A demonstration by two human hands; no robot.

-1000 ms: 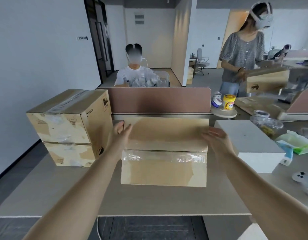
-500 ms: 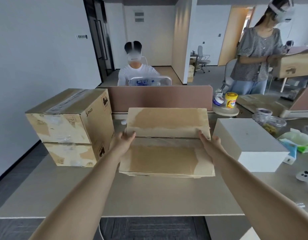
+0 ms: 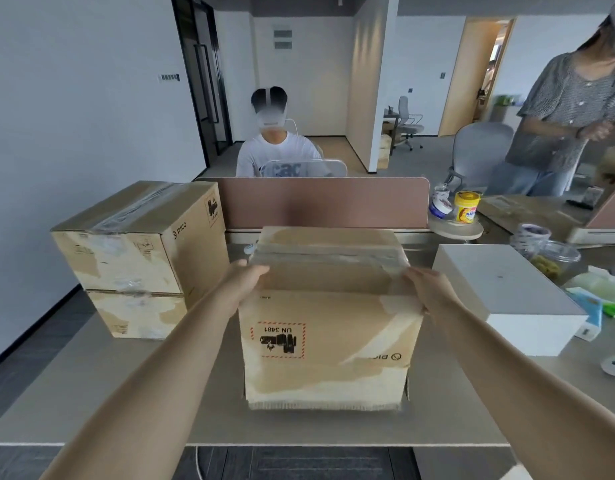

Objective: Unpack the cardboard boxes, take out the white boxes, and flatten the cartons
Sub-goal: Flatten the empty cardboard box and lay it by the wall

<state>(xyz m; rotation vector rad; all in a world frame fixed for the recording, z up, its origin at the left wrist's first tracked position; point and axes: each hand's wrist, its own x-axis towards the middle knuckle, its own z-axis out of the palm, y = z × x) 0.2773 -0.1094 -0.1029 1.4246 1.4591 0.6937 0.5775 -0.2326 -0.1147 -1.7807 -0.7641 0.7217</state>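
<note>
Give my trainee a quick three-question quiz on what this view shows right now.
1. True or false: the printed label on the carton held by the left hand and right hand reads upside down.
2. How many taped cartons are stacked at the left of the table? A one, B two, C three.
3. Fill in: the white box stands to the held carton's ____.
Key: 1 true; 2 B; 3 right.
</note>
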